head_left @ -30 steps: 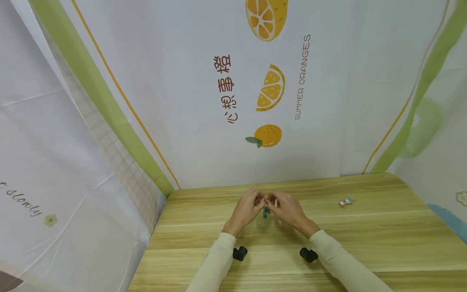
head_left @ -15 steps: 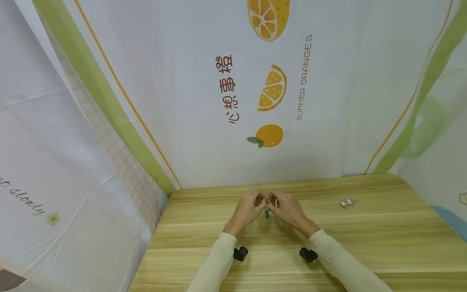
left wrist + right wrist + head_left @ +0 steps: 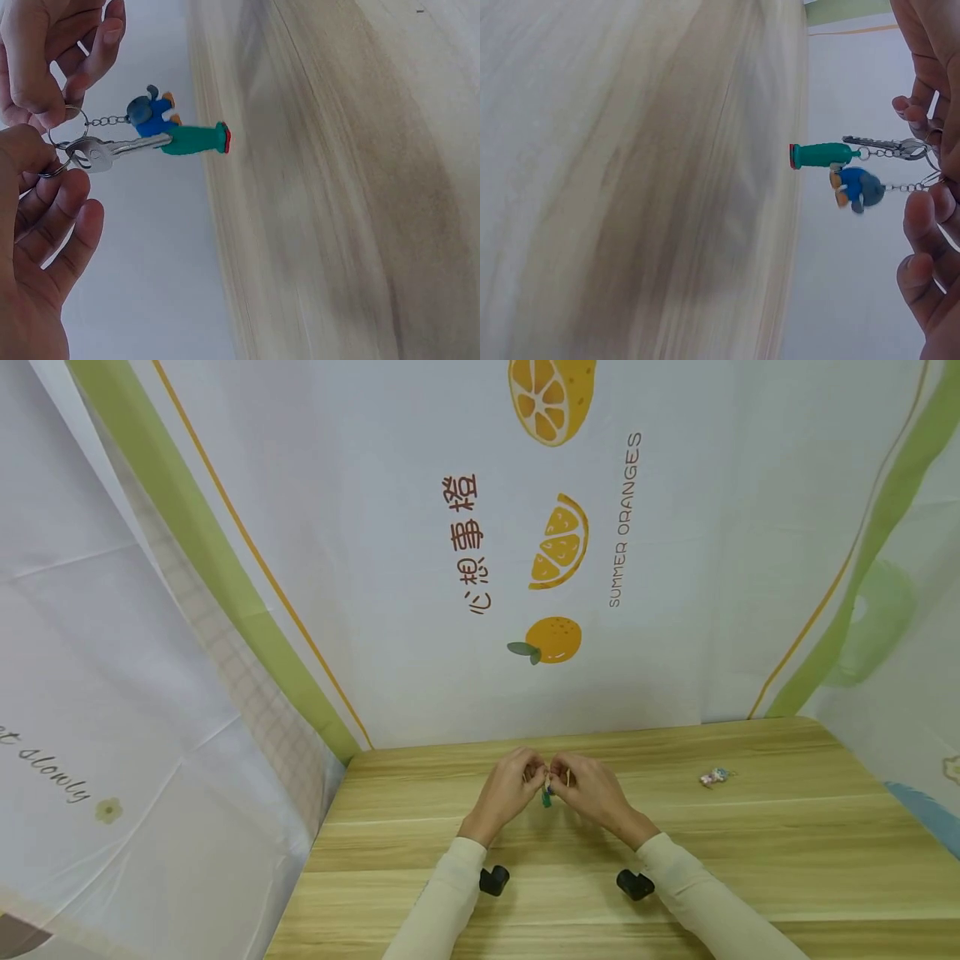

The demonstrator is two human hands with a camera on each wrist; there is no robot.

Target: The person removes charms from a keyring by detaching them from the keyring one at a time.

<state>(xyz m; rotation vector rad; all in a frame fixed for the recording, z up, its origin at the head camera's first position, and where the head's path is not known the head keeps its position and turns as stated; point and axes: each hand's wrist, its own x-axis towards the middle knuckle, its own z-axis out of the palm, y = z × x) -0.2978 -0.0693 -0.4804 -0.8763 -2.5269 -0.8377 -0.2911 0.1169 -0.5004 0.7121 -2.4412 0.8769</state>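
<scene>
Left hand point(image 3: 505, 791) and right hand point(image 3: 592, 789) pinch thin silver metal rings point(image 3: 85, 118) bearing a silver metal key point(image 3: 114, 148), near the far edge of the table point(image 3: 558, 910).

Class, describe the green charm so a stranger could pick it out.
Start with the wooden table. Above it, the person's left grip and right grip hold metal rings with small things hanging below. The green charm is the tube with a red end, unlike the silver key and blue figure beside it.

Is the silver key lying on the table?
No, the left wrist view shows the silver key hanging in midair from a key ring pinched by the left hand.
</scene>
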